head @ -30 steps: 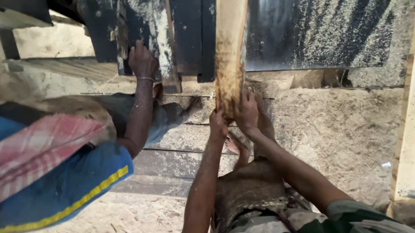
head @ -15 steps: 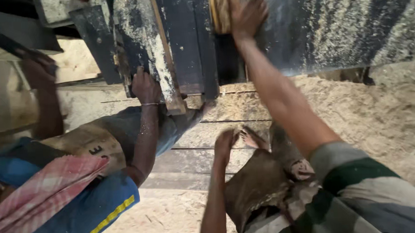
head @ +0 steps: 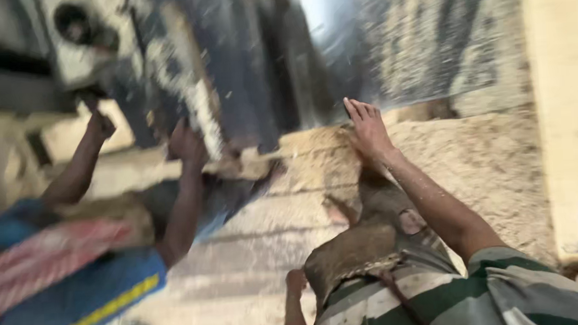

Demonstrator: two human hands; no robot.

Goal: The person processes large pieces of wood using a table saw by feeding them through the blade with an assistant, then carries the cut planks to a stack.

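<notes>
My right hand (head: pixel 368 130) is stretched forward with its fingers apart and holds nothing. It rests by the sawdust heap (head: pixel 315 156) at the foot of a dark, dust-covered machine (head: pixel 257 65). My left hand (head: pixel 296 282) is low and close to my body, beside my dusty knee (head: pixel 350 255). Its fingers look curled, with nothing seen in them. The view is blurred by motion.
A co-worker in a blue top with a pink cloth (head: pixel 50 261) crouches at the left, with one hand (head: pixel 186 145) and the other hand (head: pixel 100 123) on the machine. A pale wooden plank (head: pixel 566 102) runs down the right side. Sawdust covers the floor (head: pixel 487 172).
My right hand has come down from the wooden plank high on the machine to the sawdust heap. The plank is out of view. My left hand has drawn back toward my body.
</notes>
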